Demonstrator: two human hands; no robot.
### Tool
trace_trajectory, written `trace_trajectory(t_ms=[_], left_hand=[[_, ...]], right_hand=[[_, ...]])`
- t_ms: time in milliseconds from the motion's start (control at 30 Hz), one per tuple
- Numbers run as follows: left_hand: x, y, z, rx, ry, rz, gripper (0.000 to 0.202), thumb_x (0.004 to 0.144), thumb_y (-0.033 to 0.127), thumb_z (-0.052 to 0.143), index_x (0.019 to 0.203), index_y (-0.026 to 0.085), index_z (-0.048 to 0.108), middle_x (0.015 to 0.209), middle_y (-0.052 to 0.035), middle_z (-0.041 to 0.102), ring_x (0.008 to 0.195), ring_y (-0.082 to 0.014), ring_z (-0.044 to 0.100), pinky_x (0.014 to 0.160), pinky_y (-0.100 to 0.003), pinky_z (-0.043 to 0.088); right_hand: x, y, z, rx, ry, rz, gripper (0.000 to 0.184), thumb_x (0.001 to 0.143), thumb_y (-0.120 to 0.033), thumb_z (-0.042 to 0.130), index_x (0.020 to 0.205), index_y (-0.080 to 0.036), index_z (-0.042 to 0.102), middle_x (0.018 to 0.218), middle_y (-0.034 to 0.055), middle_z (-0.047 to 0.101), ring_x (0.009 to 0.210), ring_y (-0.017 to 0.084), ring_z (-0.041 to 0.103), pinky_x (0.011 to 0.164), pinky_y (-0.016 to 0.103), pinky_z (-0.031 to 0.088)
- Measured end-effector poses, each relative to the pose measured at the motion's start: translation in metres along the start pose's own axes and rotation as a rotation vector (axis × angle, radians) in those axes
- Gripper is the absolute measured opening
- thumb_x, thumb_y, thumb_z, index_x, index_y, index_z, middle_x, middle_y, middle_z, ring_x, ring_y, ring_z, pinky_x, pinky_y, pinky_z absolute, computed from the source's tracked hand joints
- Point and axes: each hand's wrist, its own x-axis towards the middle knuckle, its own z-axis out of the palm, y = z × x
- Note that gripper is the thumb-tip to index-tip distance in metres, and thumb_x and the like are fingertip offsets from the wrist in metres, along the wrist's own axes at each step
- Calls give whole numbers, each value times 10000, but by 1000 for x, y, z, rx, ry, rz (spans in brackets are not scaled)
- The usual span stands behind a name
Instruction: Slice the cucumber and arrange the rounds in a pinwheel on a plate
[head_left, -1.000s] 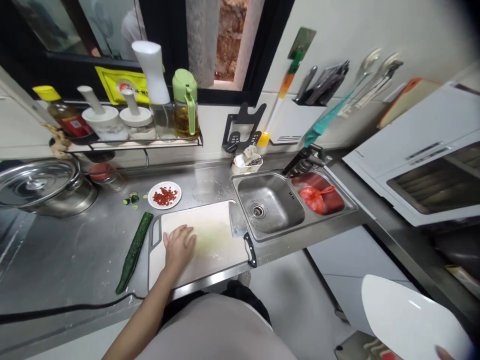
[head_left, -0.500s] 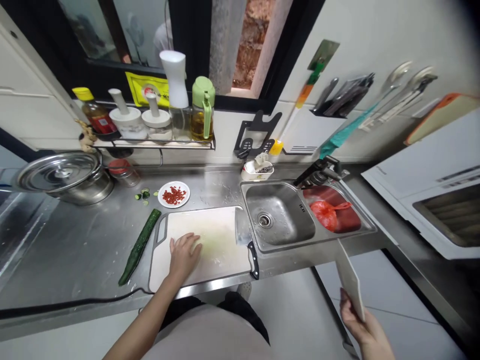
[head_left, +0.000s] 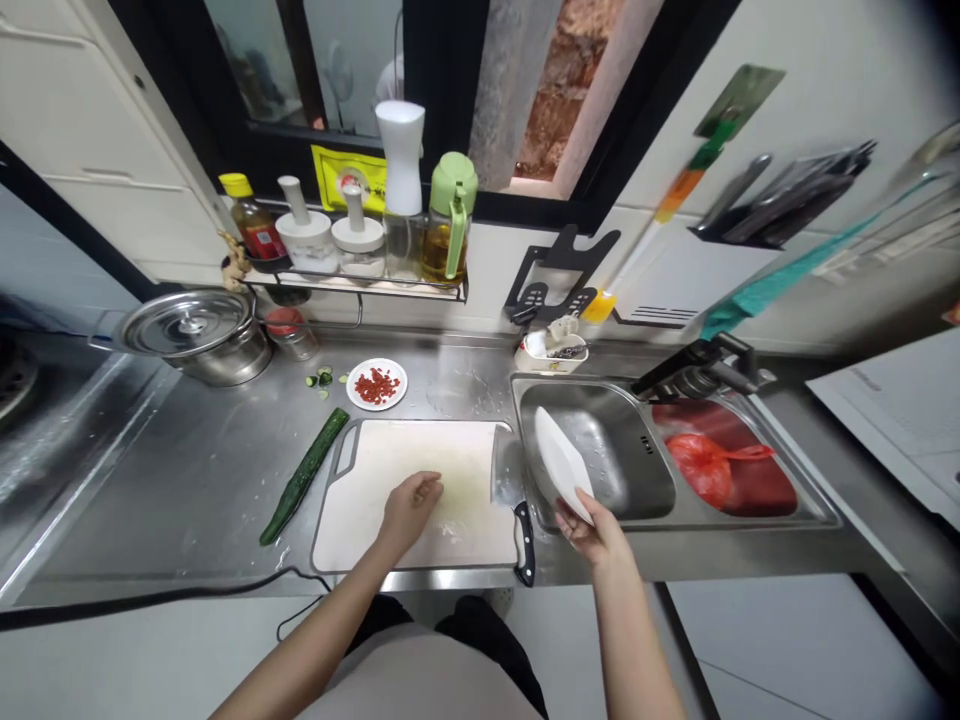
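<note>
A white plate (head_left: pixel 561 462), tilted on its side, is held at its lower rim by my right hand (head_left: pixel 589 528) over the left sink basin. My left hand (head_left: pixel 411 508) hovers at or rests on the white cutting board (head_left: pixel 367 520), its fingers curled together with nothing visible in them. A cleaver (head_left: pixel 508 470) with a black handle lies along the board's right edge. To the left of the board a long cucumber (head_left: pixel 304 478) lies on the steel counter. Behind the board stands a small white dish (head_left: pixel 397 368) of chopped red pieces, beside several cucumber scraps (head_left: pixel 322 378).
A double sink (head_left: pixel 637 470) with a black faucet (head_left: pixel 697 368) sits to the right, a red bag (head_left: pixel 697 470) in its far basin. A lidded steel pot (head_left: pixel 217 345) and a red-lidded jar (head_left: pixel 289 330) stand back left. Above is a condiment rack (head_left: pixel 360 283). A black cable (head_left: pixel 165 603) crosses the front edge.
My right hand has brought the plate leftward from beyond the counter's front edge to over the sink. My left hand's fingers have curled in from lying spread on the board. The view has shifted.
</note>
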Motion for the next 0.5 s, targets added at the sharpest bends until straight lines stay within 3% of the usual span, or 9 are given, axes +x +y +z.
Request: trace_trajectory(t_ms=[200, 367, 500], left_hand=[[37, 35, 17, -505, -79, -227, 571, 722, 576, 657, 1083, 135, 628, 831, -74, 697, 667, -125, 626, 598, -237, 482], [65, 40, 15, -537, 1, -239, 607, 592, 489, 774, 1060, 137, 614, 654, 12, 621, 597, -105, 587, 558, -213, 471], [86, 30, 7, -494, 61, -269, 546, 617, 374, 766, 1075, 132, 593, 619, 38, 593, 571, -91, 576, 566, -211, 485]], right_hand=[[18, 14, 72, -138, -42, -241, 280, 638, -111, 737, 896, -165, 643, 755, 26, 729, 639, 169, 659, 548, 250, 535], [28, 24, 125, -252, -50, -302, 362, 624, -143, 740, 971, -145, 639, 827, 54, 732, 655, 167, 655, 548, 245, 524], [41, 22, 152, -531, -78, -387, 439, 751, -241, 630, 1177, -136, 601, 938, 83, 732, 773, 194, 667, 624, 264, 536]])
